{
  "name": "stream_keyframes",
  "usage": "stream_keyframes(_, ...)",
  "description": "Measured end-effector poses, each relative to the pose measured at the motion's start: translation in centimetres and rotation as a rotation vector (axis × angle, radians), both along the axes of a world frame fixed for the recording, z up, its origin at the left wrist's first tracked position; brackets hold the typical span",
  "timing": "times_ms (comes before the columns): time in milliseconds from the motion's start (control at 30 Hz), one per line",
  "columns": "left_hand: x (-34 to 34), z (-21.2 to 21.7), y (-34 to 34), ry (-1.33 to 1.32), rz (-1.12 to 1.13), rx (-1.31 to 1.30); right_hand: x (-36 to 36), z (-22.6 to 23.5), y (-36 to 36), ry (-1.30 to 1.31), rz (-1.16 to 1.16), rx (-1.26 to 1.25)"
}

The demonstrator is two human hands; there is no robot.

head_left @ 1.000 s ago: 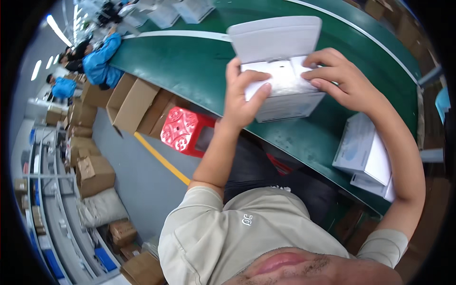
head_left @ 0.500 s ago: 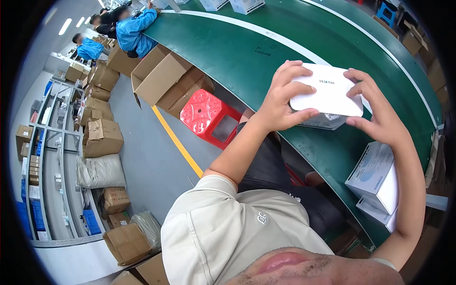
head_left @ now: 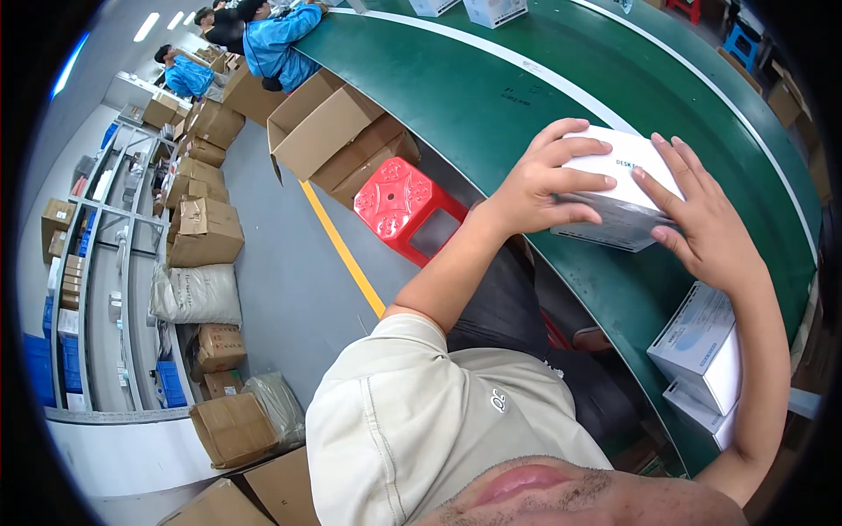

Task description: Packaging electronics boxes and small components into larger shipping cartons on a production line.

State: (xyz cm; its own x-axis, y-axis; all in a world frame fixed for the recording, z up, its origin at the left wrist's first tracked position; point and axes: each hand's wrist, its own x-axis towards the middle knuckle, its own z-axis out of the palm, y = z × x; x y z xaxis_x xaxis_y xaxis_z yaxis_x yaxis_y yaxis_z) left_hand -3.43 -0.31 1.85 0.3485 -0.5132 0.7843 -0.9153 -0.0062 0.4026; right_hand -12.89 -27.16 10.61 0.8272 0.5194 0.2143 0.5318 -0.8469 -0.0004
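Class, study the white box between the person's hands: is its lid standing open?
No: the lid lies down over the white box, with the left hand and right hand touching it.

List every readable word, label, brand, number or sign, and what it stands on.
White rectangular box: dark lid print, partly behind right hand; not copied.
Upper stacked white box: print too small to read.
Beige shirt: chest logo; not copied.
Green tabletop: dark marks, illegible.
Pale woven sack: print illegible.

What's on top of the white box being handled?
The left hand and right hand touch the white box, with small dark print between, partly covered by a right finger. The top hides whatever is inside.
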Motion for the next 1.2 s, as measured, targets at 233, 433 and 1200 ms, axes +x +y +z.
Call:
stream_keyframes(233,2.6,-1.0,0.5,-0.028,-0.016,0.053,-0.1,-0.2,-0.3,0.011,-0.012,0.084)
stream_keyframes(433,4.8,-6.4,-5.0,1.309,-0.306,-0.412,1.3,-0.7,-2.9,-0.144,0.349,0.371)
stream_keyframes(1200,-11.1,-8.3,-14.7,0.733,-0.479,-0.041,1.4,-0.1,-5.7,0.464,-0.651,0.077)
